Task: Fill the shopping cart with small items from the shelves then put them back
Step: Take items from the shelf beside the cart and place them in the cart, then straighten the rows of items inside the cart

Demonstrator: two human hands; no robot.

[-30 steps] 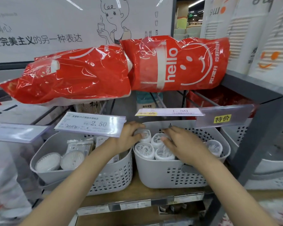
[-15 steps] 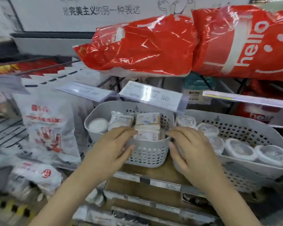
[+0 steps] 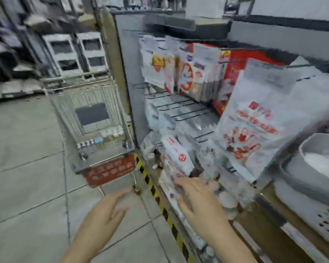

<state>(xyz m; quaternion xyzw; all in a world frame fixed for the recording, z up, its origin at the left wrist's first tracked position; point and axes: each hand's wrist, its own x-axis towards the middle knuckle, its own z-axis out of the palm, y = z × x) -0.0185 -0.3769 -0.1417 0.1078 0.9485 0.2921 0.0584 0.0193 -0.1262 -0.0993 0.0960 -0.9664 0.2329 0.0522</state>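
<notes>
1. Since the earlier frame the view has swung left — the grey baskets that sat under both hands now lie at the far right edge, and a shopping cart (image 3: 91, 126) has come into sight on the aisle floor (image 3: 25, 168).
2. Both hands have left the baskets and now hang in the air at the bottom of the view, low in front of the shelves (image 3: 179, 109).
3. Left hand (image 3: 110, 207): fingers straight and relaxed, holding nothing, over the floor just below the cart's red panel (image 3: 109, 170).
4. Right hand (image 3: 198, 202): fingers extended and spread, holding nothing that I can make out — it sits in front of blurred white-and-red packets (image 3: 176, 158) on a low shelf; whether it touches them is unclear.
5. The cart stands beside the shelf end, well apart from both hands, with a few small items (image 3: 103, 137) at its bottom; they are too blurred to identify.
6. A large white packet with a red hand print (image 3: 254, 126) hangs at the right, near one grey basket (image 3: 311, 168).
</notes>
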